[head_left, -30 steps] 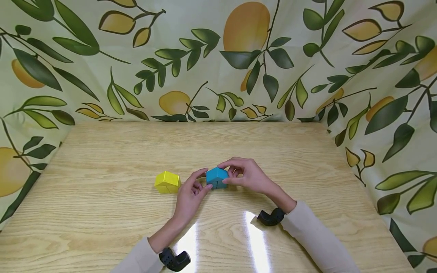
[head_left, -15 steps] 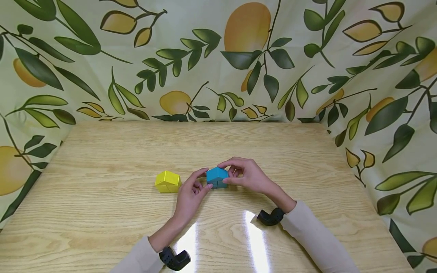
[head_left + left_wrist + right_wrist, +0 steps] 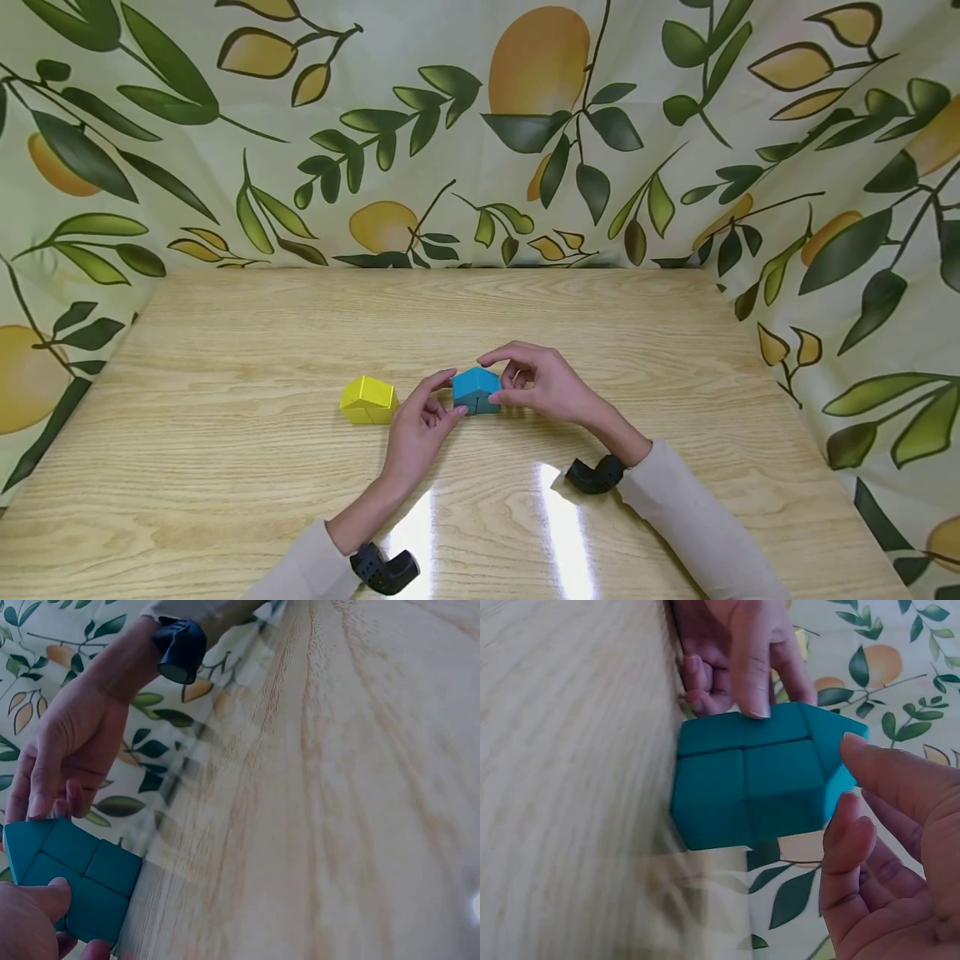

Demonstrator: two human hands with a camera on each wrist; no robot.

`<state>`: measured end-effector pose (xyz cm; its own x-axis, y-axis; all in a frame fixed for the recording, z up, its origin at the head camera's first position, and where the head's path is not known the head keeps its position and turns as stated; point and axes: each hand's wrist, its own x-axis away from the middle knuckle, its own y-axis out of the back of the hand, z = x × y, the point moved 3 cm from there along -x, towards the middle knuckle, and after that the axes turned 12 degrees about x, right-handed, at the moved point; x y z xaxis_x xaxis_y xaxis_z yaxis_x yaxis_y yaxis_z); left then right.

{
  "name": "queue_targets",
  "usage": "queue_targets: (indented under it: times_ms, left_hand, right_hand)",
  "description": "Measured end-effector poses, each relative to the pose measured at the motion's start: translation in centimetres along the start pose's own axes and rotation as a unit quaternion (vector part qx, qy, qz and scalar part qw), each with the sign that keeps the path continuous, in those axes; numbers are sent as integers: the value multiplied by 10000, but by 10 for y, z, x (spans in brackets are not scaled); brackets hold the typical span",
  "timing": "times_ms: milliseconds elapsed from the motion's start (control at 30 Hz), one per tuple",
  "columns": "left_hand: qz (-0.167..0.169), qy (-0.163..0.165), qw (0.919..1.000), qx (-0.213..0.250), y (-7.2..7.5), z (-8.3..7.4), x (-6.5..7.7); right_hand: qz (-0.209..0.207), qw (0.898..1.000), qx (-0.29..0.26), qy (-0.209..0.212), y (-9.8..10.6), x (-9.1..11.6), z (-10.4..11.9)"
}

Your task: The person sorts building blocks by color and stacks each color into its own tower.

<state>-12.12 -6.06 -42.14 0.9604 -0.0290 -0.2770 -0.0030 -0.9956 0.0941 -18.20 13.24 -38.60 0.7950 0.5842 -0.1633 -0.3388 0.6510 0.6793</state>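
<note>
A blue house-shaped puzzle cube [image 3: 476, 383], split by seams into smaller blocks, stands on the table between both hands. My left hand [image 3: 417, 433] grips its left side, thumb on the near face and index finger at the far side; the left wrist view shows that thumb over the seamed face of the puzzle cube [image 3: 79, 859]. At the right side is my right hand [image 3: 546, 385], its thumb against the edge of the puzzle cube [image 3: 746, 772] and its other fingers curled close by. The right index finger arches just above the peaked top.
Left of the left hand, close to its knuckles, a yellow house-shaped puzzle cube [image 3: 368, 401] stands on the wooden table [image 3: 262, 492]. A leaf-and-fruit patterned cloth [image 3: 420, 50] hangs behind and along the sides. Each wrist wears a black camera mount [image 3: 595, 475].
The right index finger has lifted slightly off the top of the blue puzzle cube. The left hand and both puzzle cubes stay where they were.
</note>
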Motion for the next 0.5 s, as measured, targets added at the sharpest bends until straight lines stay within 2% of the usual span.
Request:
queue_targets:
  times_ms: [100,267,367,500]
  left_hand:
    - [-35,-59,10000,-42,1,17,-1]
    - [-188,-267,9994,-76,5,21,0]
    - [-248,-575,9980,-58,6,17,3]
    - [-184,-1248,9919,-114,4,8,10]
  right_hand:
    - [-159,9999,-43,10,7,1,2]
    - [-459,9989,-29,-22,19,6,2]
    - [-614,9981,-16,-25,24,10,0]
    - [-800,9968,69,9,32,15,2]
